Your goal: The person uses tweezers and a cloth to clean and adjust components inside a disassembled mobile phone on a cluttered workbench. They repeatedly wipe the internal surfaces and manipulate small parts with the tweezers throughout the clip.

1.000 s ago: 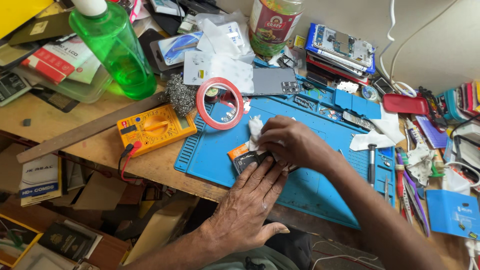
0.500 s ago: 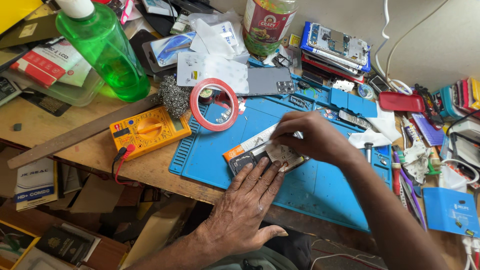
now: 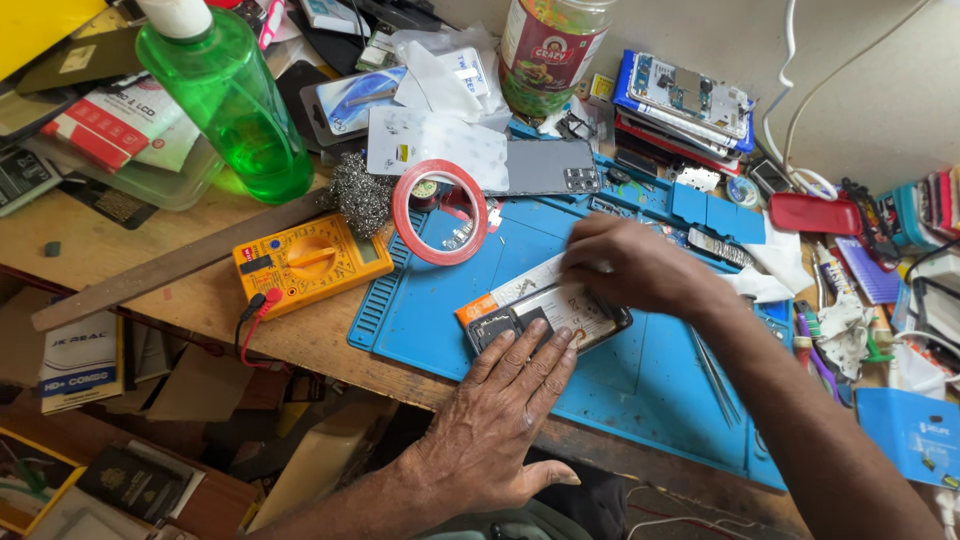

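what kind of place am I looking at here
Most likely a phone repair bench. The left hand pins an opened phone on a blue work mat while the right hand works on it. A yellow multimeter and stacked phone parts lie nearby.

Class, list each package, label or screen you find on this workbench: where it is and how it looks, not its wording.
Multimeter: left of the blue mat, yellow, small grey screen.
Jar: top centre, red and green label.
Green bottle: top left, translucent, white cap.
Flat package: far left, red and white.
Blue card package: right edge.
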